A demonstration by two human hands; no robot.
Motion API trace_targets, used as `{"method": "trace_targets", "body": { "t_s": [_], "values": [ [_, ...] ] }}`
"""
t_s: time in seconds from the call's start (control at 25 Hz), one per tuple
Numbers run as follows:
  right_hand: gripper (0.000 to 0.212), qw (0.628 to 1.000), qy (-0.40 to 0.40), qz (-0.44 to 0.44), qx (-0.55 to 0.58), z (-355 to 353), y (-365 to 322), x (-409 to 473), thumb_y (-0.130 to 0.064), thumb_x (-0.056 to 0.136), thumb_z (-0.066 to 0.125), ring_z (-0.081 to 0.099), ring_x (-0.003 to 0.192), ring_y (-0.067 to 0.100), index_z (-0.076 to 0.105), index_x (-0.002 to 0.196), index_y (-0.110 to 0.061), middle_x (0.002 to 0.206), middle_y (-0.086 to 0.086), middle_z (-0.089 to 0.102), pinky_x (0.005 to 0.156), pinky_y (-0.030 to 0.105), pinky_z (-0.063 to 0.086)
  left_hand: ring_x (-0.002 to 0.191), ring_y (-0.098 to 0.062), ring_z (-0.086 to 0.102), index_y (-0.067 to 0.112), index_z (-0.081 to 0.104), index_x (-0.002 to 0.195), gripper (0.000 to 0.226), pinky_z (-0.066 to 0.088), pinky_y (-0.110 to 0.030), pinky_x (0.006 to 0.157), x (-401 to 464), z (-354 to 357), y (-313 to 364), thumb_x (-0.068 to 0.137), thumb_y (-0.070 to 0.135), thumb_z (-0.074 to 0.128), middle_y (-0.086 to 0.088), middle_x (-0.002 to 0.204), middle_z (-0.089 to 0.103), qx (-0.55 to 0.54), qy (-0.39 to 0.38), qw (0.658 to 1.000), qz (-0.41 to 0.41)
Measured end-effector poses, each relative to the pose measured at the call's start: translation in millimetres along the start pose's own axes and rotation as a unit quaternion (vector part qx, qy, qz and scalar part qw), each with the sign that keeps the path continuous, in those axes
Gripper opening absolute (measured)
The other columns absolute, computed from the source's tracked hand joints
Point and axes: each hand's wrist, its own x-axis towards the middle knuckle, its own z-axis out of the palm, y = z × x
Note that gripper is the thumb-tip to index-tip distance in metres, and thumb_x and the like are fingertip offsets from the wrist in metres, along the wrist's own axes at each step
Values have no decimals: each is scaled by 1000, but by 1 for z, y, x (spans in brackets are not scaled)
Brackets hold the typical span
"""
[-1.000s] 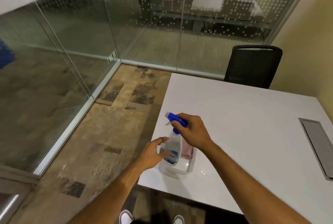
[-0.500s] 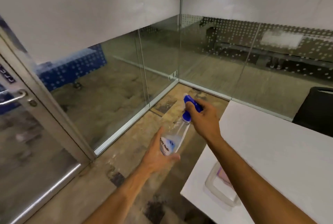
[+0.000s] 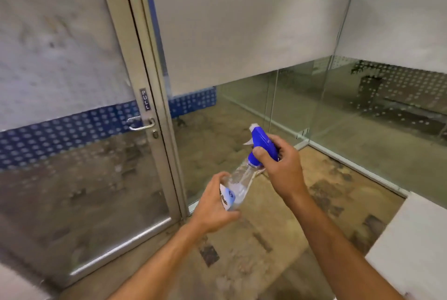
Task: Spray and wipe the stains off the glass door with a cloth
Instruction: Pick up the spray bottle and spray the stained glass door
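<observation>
A clear spray bottle (image 3: 238, 185) with a blue trigger head is held tilted in front of me, nozzle pointing up and left. My right hand (image 3: 281, 166) grips the blue head. My left hand (image 3: 214, 208) holds the bottle's lower body by its white and blue label. The glass door (image 3: 60, 82) fills the left side, with a metal frame, a lever handle (image 3: 141, 123) and a PULL sign. Its frosted upper band shows smudges and stains. No cloth is in view.
Glass partition walls (image 3: 254, 34) with a frosted band run from the door to the right. A white table corner (image 3: 416, 239) juts in at the lower right. Patterned brown carpet (image 3: 254, 239) covers the floor between me and the door.
The bottle has been lifted off the table with both hands. My view has swung left from the table to the glass door, which is now close ahead.
</observation>
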Motion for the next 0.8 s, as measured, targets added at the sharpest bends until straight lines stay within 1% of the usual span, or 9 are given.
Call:
{"method": "trace_targets", "body": {
  "t_s": [0.12, 0.2, 0.24, 0.36, 0.48, 0.52, 0.6, 0.68, 0.8],
  "values": [
    [26, 996, -77, 9, 41, 67, -3, 8, -8, 85, 75, 59, 66, 1, 69, 110, -16, 88, -12, 66, 67, 16, 49, 121, -10, 53, 41, 32, 139, 93, 51, -29, 98, -4, -55, -13, 61, 26, 81, 15, 134, 49, 13, 27, 1000, -2],
    [22, 994, -97, 9, 56, 107, -7, 16, -2, 87, 73, 62, 78, -8, 67, 107, -4, 108, -17, 68, 73, 8, 47, 119, -10, 54, 43, 32, 139, 92, 52, -32, 97, -7, -88, -21, 61, 26, 79, 16, 133, 50, 15, 50, 999, -4],
    [19, 992, -110, 7, 60, 127, -10, 22, -1, 87, 72, 63, 85, -11, 66, 106, 0, 118, -13, 67, 76, 8, 48, 119, -10, 55, 43, 32, 139, 93, 53, -33, 97, -8, -105, -27, 61, 25, 78, 15, 133, 51, 12, 62, 998, -12],
    [21, 985, -140, -11, 97, 178, -25, 40, 0, 88, 71, 65, 92, -4, 66, 107, -7, 123, -3, 68, 82, 16, 53, 120, -13, 56, 44, 32, 140, 95, 54, -36, 98, -9, -150, -42, 58, 24, 76, 11, 133, 53, 3, 98, 995, -33],
    [28, 973, -191, -36, 127, 229, -38, 59, -6, 86, 72, 69, 105, 11, 70, 93, -34, 117, 2, 72, 90, 34, 56, 120, -12, 57, 43, 31, 140, 96, 53, -34, 98, -4, -195, -58, 57, 23, 76, 9, 133, 53, 9, 132, 990, -51],
    [30, 970, -199, -43, 131, 246, -41, 66, -9, 86, 72, 69, 106, 15, 71, 87, -38, 117, 5, 72, 91, 37, 57, 120, -11, 56, 42, 30, 141, 98, 53, -33, 98, 0, -211, -63, 57, 22, 76, 9, 133, 53, 16, 142, 988, -53],
    [19, 966, -198, -31, 164, 279, -47, 78, -19, 86, 73, 71, 97, 18, 73, 84, -37, 115, 10, 73, 88, 40, 58, 119, -13, 57, 41, 30, 143, 100, 54, -36, 98, 7, -242, -75, 56, 24, 76, 7, 134, 53, 32, 161, 985, -60],
    [2, 959, -193, 0, 209, 317, -54, 95, -34, 82, 74, 71, 83, 16, 73, 83, -33, 108, 13, 74, 79, 38, 58, 119, -15, 59, 41, 30, 145, 102, 57, -40, 97, 18, -276, -90, 55, 26, 76, 6, 135, 53, 49, 174, 981, -70],
    [6, 951, -194, 14, 241, 369, -61, 126, -37, 80, 72, 69, 76, 15, 71, 82, -31, 96, 11, 75, 73, 37, 55, 120, -15, 58, 39, 31, 145, 101, 56, -41, 98, 40, -329, -107, 58, 27, 78, 9, 137, 52, 86, 187, 976, -74]
  ]
}}
